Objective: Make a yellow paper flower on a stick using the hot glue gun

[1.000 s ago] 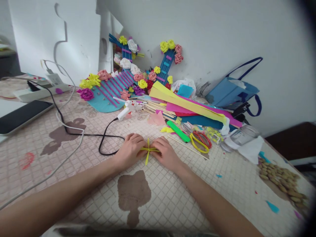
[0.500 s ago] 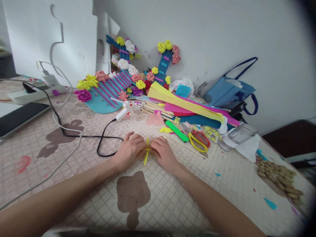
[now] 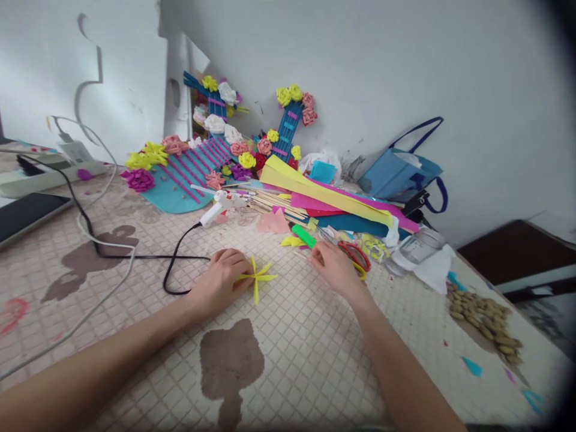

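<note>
My left hand [image 3: 222,279] pinches one petal of a yellow paper flower [image 3: 256,276], whose narrow petals spread out just above the patterned tablecloth. Away to the right, my right hand [image 3: 336,267] is curled down by the table, beside a green-handled tool [image 3: 303,236] and the scissors [image 3: 360,258] with red and yellow handles. It covers part of both. A thin wooden stick [image 3: 300,255] pokes out left of its fingertips; whether they grip it is hidden.
A white glue gun [image 3: 219,206] lies behind my left hand, its black cord looping nearby. Stacked coloured paper strips [image 3: 328,192], bundled sticks and flower-covered guitar shapes [image 3: 184,174] fill the back. Peanuts [image 3: 483,321] and a clear plastic container [image 3: 416,249] are at right.
My right hand has let go of the yellow flower and moved right to the scissors and green tool. My left hand keeps the flower, its petals now fanned out. The view has shifted slightly.
</note>
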Motion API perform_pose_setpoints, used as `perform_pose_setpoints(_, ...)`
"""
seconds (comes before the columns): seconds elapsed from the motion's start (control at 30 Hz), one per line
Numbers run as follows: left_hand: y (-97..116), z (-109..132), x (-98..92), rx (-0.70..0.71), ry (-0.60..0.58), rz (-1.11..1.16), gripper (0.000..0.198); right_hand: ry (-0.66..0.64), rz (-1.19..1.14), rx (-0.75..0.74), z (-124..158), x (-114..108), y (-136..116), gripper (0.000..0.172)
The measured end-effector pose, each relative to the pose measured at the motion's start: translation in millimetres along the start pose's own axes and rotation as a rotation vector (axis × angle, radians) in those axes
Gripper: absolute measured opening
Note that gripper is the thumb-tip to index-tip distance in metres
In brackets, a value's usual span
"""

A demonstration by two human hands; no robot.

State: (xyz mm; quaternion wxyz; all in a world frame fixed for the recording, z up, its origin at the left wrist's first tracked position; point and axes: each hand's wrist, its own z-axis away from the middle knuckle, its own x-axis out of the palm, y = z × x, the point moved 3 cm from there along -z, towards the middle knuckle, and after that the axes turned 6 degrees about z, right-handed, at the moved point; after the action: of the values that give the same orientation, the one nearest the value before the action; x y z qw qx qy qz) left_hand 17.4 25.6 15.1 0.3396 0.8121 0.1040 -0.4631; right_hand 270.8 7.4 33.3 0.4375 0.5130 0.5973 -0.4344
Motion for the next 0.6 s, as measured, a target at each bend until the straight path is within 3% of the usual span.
perform_pose_setpoints(0.1,0,1,0.9,0.007,0.0,0.012,0.006,-0.043,0.087,0.019,3,1,9,0.01)
perform_pose_setpoints(0.4,-3,0,-0.7,-0.012,-0.024,0.027,0.006,-0.021,0.163,0.009,5,3,1,0.013)
perform_pose_setpoints(0.6,-4,0,-0.7,-0.001,-0.025,0.034,0.006,0.023,-0.025,-0.064,5,8,-27,0.012)
